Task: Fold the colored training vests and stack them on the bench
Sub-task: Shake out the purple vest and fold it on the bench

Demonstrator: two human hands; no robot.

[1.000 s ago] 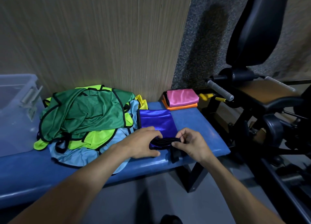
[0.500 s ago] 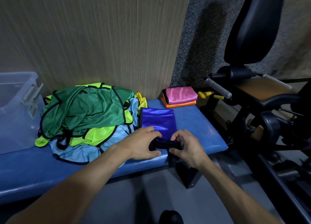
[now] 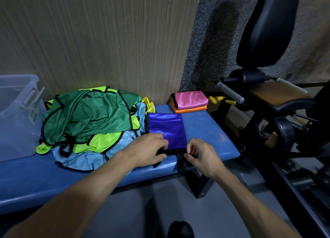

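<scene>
— Two hands are working the same vest: we are looking at the purple vest (image 3: 166,128), lying folded flat on the blue bench (image 3: 210,130), just right of the loose pile.

— And how are we holding it?

— Our left hand (image 3: 146,152) is gripping the near black hem, fingers curled over the top and thumb underneath. Our right hand (image 3: 201,157) is pinching the same hem at its right corner, fingers bent tight around the trim.

— Where are the finished ones sitting?

— We are seeing a pink vest (image 3: 191,99) folded on top of an orange vest (image 3: 189,110) at the far right end of the bench, against the wall, apart from the purple one.

— And the pile?

— A green vest (image 3: 85,118) is lying crumpled on top, with neon yellow vests (image 3: 100,143) and a light blue vest (image 3: 84,161) underneath. A clear plastic bin (image 3: 16,116) is standing at the left end.
</scene>
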